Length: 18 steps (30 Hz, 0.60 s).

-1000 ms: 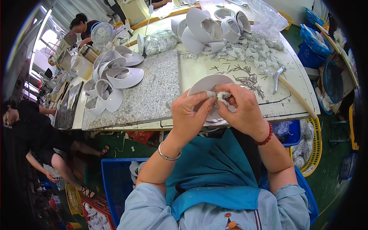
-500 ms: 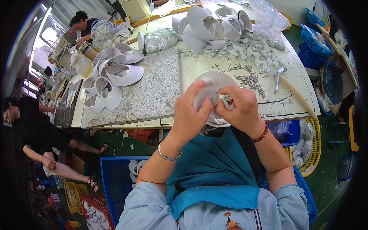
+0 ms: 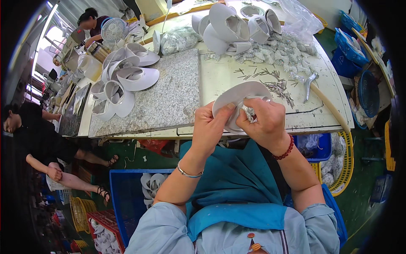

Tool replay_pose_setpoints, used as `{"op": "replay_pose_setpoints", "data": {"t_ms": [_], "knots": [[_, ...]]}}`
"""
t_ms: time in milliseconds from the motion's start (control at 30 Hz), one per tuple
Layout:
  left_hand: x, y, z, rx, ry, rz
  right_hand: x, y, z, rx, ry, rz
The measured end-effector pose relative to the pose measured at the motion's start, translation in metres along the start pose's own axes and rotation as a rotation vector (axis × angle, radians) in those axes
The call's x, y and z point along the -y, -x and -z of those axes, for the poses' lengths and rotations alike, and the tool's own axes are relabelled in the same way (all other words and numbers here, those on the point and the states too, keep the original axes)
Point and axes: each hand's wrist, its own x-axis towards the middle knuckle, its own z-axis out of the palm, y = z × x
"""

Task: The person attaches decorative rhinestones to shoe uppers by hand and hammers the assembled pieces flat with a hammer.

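Over the table's front edge, my left hand (image 3: 212, 122) pinches the side of a white shoe upper (image 3: 243, 91), thumb on its face. My right hand (image 3: 266, 120) is closed at the opening of the same upper, with a small sparkly silver ornament (image 3: 249, 112) showing between the fingers. How the ornament meets the upper is hidden by the fingers. Just beyond, thin metal strips (image 3: 277, 86) lie scattered on the table. To the right rests a hammer (image 3: 312, 80) with a pale handle.
A speckled stone slab (image 3: 169, 93) carries several white uppers (image 3: 137, 79) at left. More uppers (image 3: 224, 27) and a heap of silver ornaments (image 3: 292, 50) lie at the back. Blue bin (image 3: 122, 203) stands below left, yellow basket (image 3: 349, 165) at right. Another person (image 3: 31, 131) sits at left.
My left hand has come down from above the upper onto its side and now grips it. The upper has tilted up, its rim facing more to the left.
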Motion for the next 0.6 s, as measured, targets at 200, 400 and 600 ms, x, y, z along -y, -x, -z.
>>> {"op": "replay_pose_setpoints", "data": {"t_ms": [200,400,600], "knots": [[0.000,0.006,-0.006,-0.021,-0.105,-0.093,-0.001,0.004,-0.002,0.016,0.055,0.001],[0.003,0.009,-0.004,-0.047,-0.156,-0.126,0.004,0.001,-0.001,0.011,0.016,-0.004],[-0.001,0.014,-0.001,-0.002,-0.232,-0.132,0.005,0.001,-0.001,0.012,0.047,0.019]]}}
